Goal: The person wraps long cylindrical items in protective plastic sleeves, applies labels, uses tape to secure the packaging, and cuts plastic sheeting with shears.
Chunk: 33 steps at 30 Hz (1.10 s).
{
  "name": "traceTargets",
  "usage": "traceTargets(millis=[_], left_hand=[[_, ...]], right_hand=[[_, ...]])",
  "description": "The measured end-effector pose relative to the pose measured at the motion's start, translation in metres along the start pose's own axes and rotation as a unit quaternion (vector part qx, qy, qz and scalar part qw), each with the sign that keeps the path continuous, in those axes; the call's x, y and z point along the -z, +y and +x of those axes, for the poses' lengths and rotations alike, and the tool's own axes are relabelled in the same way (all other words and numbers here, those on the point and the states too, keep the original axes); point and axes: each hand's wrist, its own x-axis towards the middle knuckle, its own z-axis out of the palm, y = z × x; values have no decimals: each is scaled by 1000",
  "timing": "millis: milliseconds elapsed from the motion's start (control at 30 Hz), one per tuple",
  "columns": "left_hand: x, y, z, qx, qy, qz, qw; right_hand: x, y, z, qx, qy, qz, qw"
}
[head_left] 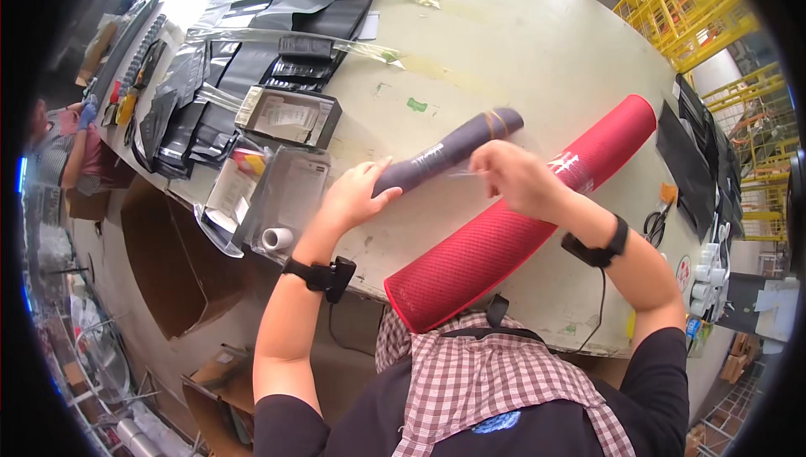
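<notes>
Bench: a wide pale bench point(520, 29) fills most of the view, its near edge running past the person's chest.
Red mat: one rolled red mat point(504, 239) lies slantwise on the bench; its open end overhangs the near edge and its far end points to the right edge.
Dark roll: one slimmer dark grey rolled mat point(445, 153) lies just beyond the red one, roughly parallel to it, in the middle of the bench, with a band round its far end.
Left hand: the left hand point(353, 193) is cupped over the near end of the dark roll, fingers curled onto it, holding it down.
Right hand: the right hand point(516, 176) rests across the dark roll near its middle, fingers bent and pinching a thin clear strip; how tightly it pinches I cannot tell.
Dark bags: a spread of flat dark bags point(252, 29) covers the far left corner; too overlapped to count.
Open box: one shallow box point(290, 117) at the left edge holds white printed sheets.
Clear pouch: one clear pouch point(290, 193) lies beside the left hand.
Tape roll: one small white roll point(277, 239) sits at the near left edge.
Scissors: one pair of scissors point(655, 224) lies by the right edge.
</notes>
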Motion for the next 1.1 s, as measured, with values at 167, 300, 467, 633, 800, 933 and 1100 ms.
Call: traceTargets(millis=[167,300,467,633,800,933,1100], left_hand=[[-5,11,8,87,-85,-156,980],[-33,5,25,89,2,-216,972],[-32,66,27,51,-27,25,998],[-66,44,40,108,-57,177,977],[-76,8,72,18,12,-4,1000],[-63,1,92,105,18,-210,972],[-95,4,126,166,90,-453,871]], right_hand=[[70,-69,-69,85,185,89,975],[100,-89,-136,130,396,151,896],[99,-99,-251,181,611,219,739],[57,-101,-410,297,599,258,697],[-23,-147,-461,-34,894,251,369],[-226,-106,-528,-467,611,213,603],[-341,-90,-481,-647,285,301,640]])
